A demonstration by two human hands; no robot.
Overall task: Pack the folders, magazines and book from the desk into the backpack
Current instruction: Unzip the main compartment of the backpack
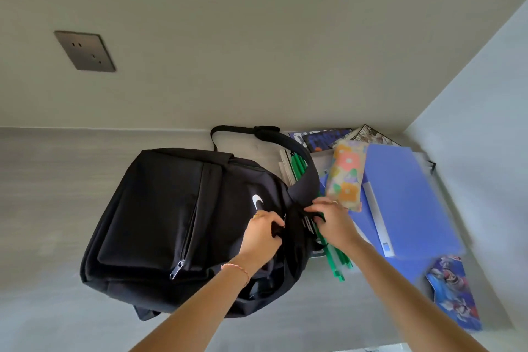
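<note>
Seemingly grey desk (pixel 57 194), corner walls (pixel 257 37).

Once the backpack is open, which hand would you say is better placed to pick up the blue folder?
Right, probably. The right hand is beside the blue folder, which lies right of the backpack. The left hand grips the backpack's top and would have to cross over.
</note>
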